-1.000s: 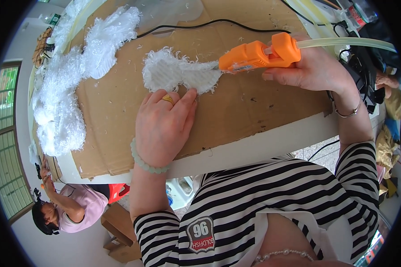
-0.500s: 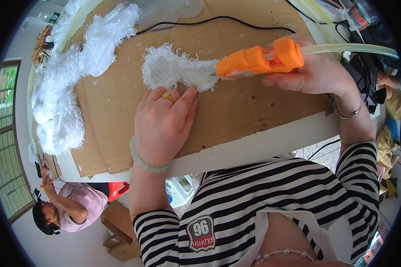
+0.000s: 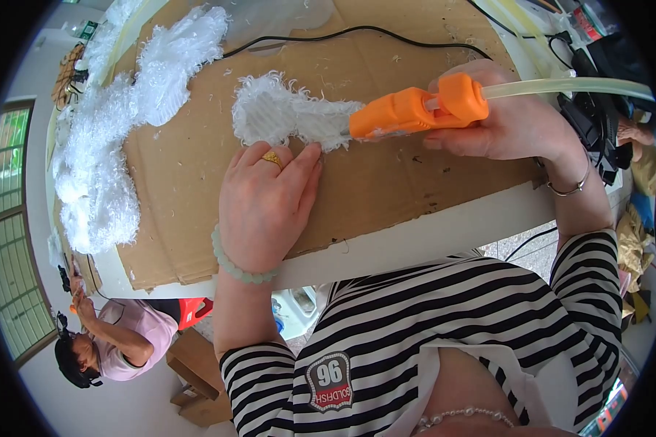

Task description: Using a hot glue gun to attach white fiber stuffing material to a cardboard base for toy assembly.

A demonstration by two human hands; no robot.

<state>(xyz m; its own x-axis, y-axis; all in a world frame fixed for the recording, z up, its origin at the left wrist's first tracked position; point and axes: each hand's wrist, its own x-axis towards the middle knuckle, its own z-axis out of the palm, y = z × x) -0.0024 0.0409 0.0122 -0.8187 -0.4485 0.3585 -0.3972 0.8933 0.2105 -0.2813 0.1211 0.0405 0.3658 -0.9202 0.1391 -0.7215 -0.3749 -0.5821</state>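
fingers of my left hand point(image 3: 262, 204), seen from my remote post, bend side by side over a cardboard sheet point(image 3: 415, 189), their tips at the near border of a fluffy white piece point(image 3: 266, 120); whether they pinch it or only press it down, i cannot tell. the piece lies flat on the cardboard in the middle of the counter point(image 3: 415, 237), narrow at its waist, ribbed side up. on the side of the counter's right edge, fingers of my right hand point(image 3: 514, 124) wrap around an orange glue gun point(image 3: 393, 115), its nozzle at the right end of the piece, the tip too small for me to read. a pale glue stick point(image 3: 561, 86) juts from the gun's back toward the right edge. along the left edge i see a heap of white fluffy material point(image 3: 95, 175), while a black cable point(image 3: 357, 30) snakes across toward the far edge. past the near left corner, i make out a co-worker in a pink top point(image 3: 138, 339), forearms out in front, near a red stool point(image 3: 194, 309).
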